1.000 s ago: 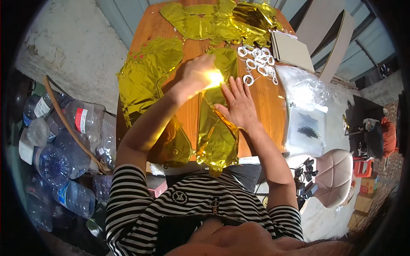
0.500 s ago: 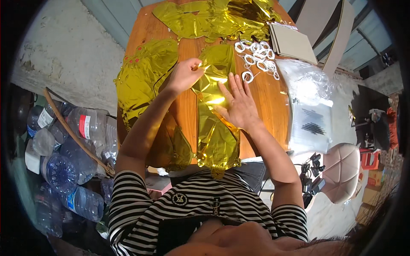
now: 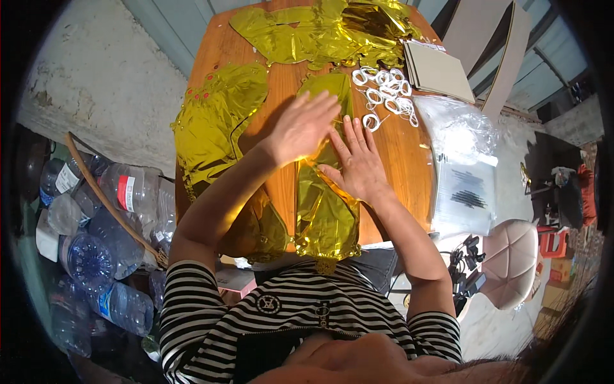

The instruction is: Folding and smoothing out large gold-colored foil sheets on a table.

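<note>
A flat gold foil balloon (image 3: 326,221) lies lengthwise in front of me, folded into a long strip, its near end hanging at the table edge. My left hand (image 3: 306,128) is laid across its upper middle with the fingers stretched out. Flat on the right side of the same balloon rests my right hand (image 3: 359,160), fingers spread. Another gold foil balloon (image 3: 220,121) with small red spots lies to the left, partly behind my left forearm. Further gold foil (image 3: 281,35) covers the far end of the wooden table (image 3: 403,185).
Several white ribbon coils (image 3: 387,89) lie right of the balloon. Behind them is a stack of grey-brown cardboard sheets (image 3: 438,69). Clear plastic bags (image 3: 464,173) line the table's right edge. A padded stool (image 3: 510,262) stands at right; large plastic bottles (image 3: 131,240) are heaped at left.
My left hand has gone from a pinch at the balloon's left edge to lying flat across it, moving right. My right hand has stayed nearly in place.
</note>
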